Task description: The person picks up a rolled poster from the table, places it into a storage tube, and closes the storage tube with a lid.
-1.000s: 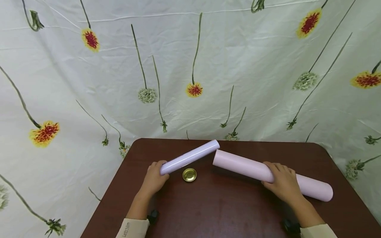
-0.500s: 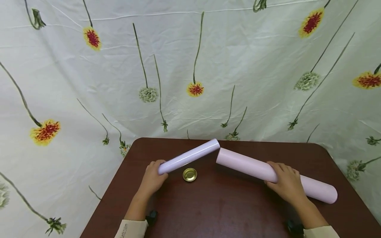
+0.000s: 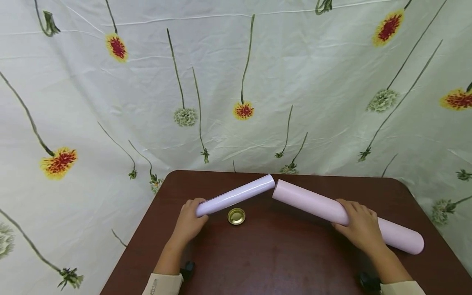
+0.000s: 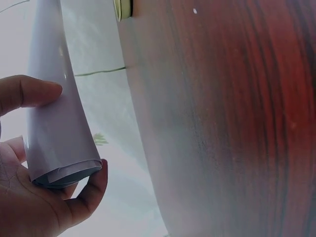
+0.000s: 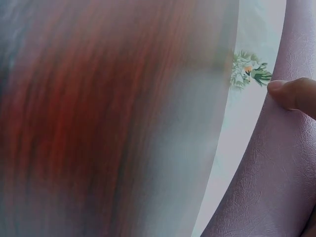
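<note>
Lilac roll (image 3: 237,196), its near end clasped in the left hand (image 3: 189,221), points toward the desk's (image 3: 265,254) back edge; the right hand (image 3: 360,225) grips a pink roll (image 3: 311,200) slanting toward the right edge.

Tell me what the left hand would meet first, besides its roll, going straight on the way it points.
Probably the cloth beyond the table. The left hand, gripping the lilac roll, points forward and slightly right; the way looks free in the head view, though depth is unclear.
</note>
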`<state>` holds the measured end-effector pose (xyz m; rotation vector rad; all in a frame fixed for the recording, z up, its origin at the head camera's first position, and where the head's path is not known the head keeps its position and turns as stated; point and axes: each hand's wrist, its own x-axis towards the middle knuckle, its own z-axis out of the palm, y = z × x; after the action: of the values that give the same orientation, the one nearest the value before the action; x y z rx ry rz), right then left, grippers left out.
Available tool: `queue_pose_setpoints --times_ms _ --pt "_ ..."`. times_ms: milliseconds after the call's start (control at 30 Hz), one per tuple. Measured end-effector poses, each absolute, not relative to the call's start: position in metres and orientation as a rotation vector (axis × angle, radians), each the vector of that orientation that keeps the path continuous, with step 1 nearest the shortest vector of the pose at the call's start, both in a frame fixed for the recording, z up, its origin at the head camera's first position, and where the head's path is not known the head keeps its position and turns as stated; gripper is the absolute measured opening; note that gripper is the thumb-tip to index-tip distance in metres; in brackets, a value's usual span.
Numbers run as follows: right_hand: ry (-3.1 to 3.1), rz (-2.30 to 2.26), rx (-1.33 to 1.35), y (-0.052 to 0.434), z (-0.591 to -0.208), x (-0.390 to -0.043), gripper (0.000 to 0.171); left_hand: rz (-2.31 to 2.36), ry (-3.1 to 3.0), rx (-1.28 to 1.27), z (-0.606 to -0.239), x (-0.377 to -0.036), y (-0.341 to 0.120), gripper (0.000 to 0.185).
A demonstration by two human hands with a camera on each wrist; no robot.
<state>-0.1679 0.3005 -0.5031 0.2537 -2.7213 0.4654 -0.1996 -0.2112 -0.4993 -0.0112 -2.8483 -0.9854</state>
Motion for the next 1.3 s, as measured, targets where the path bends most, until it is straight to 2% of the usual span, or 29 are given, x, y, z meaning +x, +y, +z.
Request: queue_pose_setpoints --times_ms 1300 --pt "-2.704 0.501 0.29 0.306 -0.5021 -0.1644 0.078 -0.947 -2.82 -0.086 -0.4942 -0.1916 -0.2069 0.042"
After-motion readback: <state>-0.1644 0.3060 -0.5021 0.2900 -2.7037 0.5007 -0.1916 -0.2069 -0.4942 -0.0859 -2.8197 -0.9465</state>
